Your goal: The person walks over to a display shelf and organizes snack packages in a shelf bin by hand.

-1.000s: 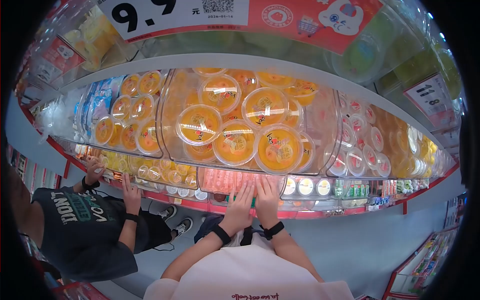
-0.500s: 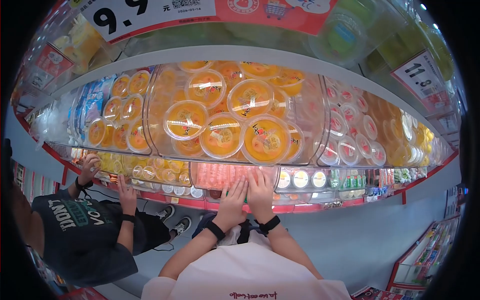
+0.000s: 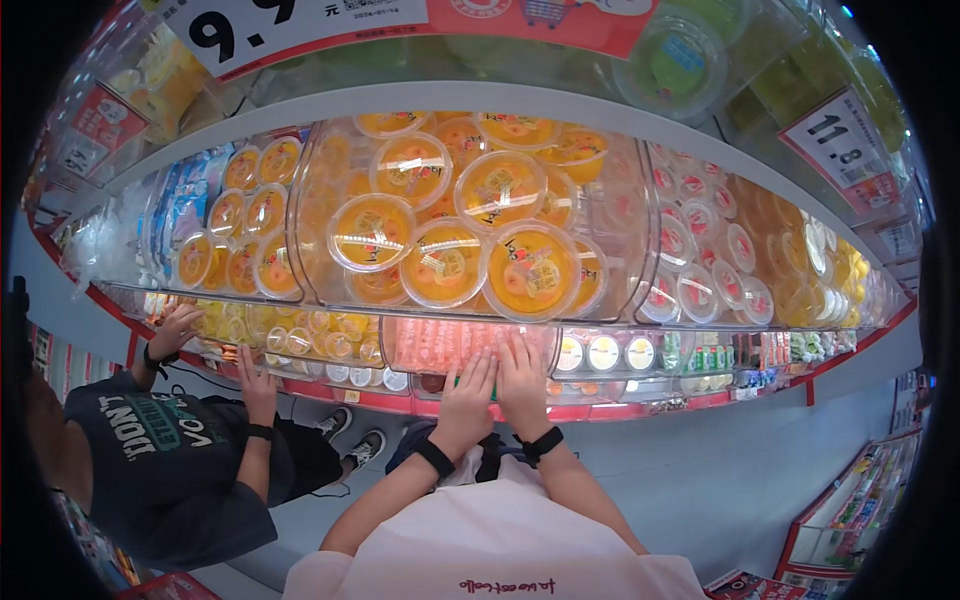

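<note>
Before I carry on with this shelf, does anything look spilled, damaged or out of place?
Nothing clearly looks spilled or damaged. The large orange cups lie tilted and overlapping rather than in rows, but that looks like ordinary loose piling. Nothing odd shows at the pink packs by the left hand and right hand.

This is a shop: price signs (image 3: pixel 842 145), one reading 11.8, accompany clear bins (image 3: pixel 622 265) stacked with matching lidded orange cups (image 3: pixel 501 190).
</note>
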A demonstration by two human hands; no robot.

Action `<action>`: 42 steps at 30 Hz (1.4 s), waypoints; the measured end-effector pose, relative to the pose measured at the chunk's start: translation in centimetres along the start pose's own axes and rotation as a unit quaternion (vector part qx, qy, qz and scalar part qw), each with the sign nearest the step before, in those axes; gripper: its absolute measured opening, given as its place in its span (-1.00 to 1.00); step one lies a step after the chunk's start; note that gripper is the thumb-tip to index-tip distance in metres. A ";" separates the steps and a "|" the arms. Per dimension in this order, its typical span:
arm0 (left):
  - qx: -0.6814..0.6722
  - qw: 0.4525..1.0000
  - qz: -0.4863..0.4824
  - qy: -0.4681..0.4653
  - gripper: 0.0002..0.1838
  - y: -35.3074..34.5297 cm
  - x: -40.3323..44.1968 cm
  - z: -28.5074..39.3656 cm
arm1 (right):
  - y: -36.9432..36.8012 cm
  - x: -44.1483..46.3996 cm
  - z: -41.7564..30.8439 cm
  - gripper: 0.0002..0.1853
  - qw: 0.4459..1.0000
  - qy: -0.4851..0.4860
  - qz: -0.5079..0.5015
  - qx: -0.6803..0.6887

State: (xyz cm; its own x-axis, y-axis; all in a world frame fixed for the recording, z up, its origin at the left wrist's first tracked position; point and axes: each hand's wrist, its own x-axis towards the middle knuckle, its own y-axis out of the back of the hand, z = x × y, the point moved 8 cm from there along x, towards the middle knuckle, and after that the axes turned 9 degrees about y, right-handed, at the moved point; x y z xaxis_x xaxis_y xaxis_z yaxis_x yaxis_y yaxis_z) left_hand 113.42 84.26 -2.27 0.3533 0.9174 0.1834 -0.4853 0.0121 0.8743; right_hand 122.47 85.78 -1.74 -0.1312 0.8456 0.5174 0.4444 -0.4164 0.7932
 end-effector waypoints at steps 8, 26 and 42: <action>0.039 0.999 0.003 -0.012 -0.28 0.1 0.0 0.1 | -0.1 -0.2 0.1 -0.63 1.000 0.004 0.017 0.000; 0.063 0.997 0.039 -0.024 -0.24 -0.5 -0.1 -0.1 | 0.0 -0.4 0.3 -0.69 0.999 0.012 0.027 0.032; 0.091 0.996 0.023 -0.016 -0.29 -0.6 -0.1 0.2 | 0.5 -0.6 0.3 -0.72 0.997 0.009 0.059 0.055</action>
State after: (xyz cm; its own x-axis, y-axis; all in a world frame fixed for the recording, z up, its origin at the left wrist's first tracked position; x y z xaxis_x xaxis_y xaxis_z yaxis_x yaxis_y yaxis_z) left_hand 113.86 84.12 -2.75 0.3600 0.9024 0.2366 -0.3504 -0.1042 0.9308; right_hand 123.09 85.18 -1.72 -0.0872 0.7864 0.6115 0.5528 -0.4724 0.6865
